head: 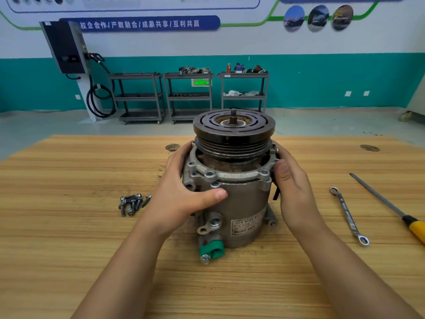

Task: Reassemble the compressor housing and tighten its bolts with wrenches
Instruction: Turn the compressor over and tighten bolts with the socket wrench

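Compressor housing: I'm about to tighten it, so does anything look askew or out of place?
Nothing looks askew, but the front flange has empty bolt holes: the bolts lie heaped on the table left of the compressor. Rusty brown shows under the pulley.

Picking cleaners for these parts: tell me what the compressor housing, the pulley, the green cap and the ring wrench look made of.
Compressor housing: cast metal, likely aluminium; dull grey-brown skin, moulded lugs.
Pulley: dark metal, probably steel; machined grooves, rusty patch round the hub.
Green cap: plastic, apparently; smooth, evenly coloured.
Ring wrench: bright plated steel, seemingly; mirror-like glints.
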`<state>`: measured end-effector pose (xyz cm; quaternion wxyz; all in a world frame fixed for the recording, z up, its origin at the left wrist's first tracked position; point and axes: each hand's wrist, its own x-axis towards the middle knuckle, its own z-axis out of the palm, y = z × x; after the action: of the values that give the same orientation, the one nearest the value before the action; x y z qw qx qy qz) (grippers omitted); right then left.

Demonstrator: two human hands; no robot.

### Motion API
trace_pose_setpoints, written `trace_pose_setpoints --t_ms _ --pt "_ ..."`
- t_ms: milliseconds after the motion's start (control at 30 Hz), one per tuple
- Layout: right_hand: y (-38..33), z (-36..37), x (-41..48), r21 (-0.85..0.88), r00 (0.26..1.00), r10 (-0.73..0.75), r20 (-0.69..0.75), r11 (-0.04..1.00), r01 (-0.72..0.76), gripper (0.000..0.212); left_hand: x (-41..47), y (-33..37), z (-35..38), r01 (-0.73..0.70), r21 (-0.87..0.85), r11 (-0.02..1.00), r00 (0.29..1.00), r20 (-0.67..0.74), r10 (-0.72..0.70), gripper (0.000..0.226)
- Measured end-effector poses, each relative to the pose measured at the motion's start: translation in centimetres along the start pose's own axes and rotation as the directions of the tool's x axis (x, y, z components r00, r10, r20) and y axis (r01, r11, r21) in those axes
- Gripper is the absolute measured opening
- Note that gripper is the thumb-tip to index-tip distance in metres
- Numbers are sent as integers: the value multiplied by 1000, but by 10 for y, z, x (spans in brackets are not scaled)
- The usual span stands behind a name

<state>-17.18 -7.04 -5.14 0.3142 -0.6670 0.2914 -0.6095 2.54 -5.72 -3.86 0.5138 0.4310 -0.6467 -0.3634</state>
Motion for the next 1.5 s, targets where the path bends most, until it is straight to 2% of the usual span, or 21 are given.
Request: trace_pose_setpoints --t_ms 100,300,567,1100,1267,1500 --pt "2 2 1 34 1000 -23 -20 999 24 59 0 0 1 -5 -21 1000 1000 -11 5 105" --pt "7 8 2 58 993 -75 -86 995 80 41 0 -2 1 -12 -31 999 1000 -20 12 110" --pt "10 14 4 72 975 -142 -170 985 156 43 1 -5 3 -10 -83 997 1000 -27 8 112" --pt "11 14 5 100 971 -114 -212 985 137 40 -2 -6 7 -29 -118 993 997 -71 20 114" --pt "13 14 4 121 971 -85 -225 986 114 40 0 -2 1 7 -106 994 999 54 -1 138" --pt "18 12 3 75 967 -130 -220 986 150 37 0 -3 1 -33 -103 994 999 19 35 115"
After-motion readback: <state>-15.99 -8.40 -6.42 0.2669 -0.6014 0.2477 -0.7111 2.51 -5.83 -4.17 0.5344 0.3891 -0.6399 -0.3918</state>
